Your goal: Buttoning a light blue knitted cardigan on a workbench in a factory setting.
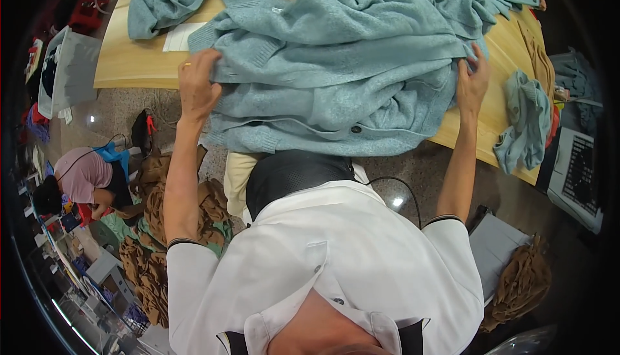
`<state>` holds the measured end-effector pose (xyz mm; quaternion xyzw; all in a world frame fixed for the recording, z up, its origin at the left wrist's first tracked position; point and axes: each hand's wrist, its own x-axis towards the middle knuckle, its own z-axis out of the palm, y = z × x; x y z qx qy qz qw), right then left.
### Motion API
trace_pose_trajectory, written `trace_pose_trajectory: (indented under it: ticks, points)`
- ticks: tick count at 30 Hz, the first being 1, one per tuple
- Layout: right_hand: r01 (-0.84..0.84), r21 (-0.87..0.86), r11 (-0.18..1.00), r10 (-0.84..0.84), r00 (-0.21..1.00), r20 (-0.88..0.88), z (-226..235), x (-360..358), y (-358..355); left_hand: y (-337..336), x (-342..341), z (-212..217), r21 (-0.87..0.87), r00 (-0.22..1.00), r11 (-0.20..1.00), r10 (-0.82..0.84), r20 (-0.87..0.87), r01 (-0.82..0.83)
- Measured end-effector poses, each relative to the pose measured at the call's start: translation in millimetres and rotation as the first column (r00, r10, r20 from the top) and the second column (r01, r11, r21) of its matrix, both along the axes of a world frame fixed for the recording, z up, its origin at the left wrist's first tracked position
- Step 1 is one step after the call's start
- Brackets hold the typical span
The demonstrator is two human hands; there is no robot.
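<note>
A light blue-green knitted cardigan (349, 90) lies bunched in layered folds on the wooden table and overhangs its near edge. One dark button shows on its near band. At the cardigan's left side my left hand (199, 87) is closed on the knit, with its fingertips partly hidden by the fabric. My right hand (473, 82) grips the opposite side, thumb and fingers bent about the edge of the cloth. Both arms reach forward, the garment spread between them.
More blue-green knits (161, 0) cover the far side of the wooden table (135, 58). A small knit piece (524, 119) hangs over its right edge. Brown garments (148, 271) lie on the floor at left, near a crouching person (87, 174). A grey bin (74, 71) stands at far left.
</note>
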<state>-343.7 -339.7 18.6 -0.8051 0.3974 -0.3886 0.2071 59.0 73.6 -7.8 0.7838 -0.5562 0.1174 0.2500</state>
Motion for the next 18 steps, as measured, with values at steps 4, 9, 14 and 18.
trace_pose_trajectory:
  ticks: [4,9,14,18]
  points:
    - [-0.022,-0.304,0.952,-0.007,0.996,-0.092,26,-4,79,9,0,-12,-0.013,0.999,1.000,-0.027,-0.020,0.027]
    - [-0.596,-0.017,0.803,0.548,0.749,-0.374,12,4,167,18,-11,-9,-0.026,0.999,0.999,0.031,0.006,-0.031]
    - [-0.550,0.062,0.833,0.519,0.737,-0.434,-6,9,202,6,-32,-5,0.024,0.997,0.997,0.072,0.005,-0.072]
    - [-0.618,0.035,0.786,0.559,0.684,-0.468,-25,11,205,12,-11,-31,-0.106,0.974,0.991,0.061,-0.219,-0.086]
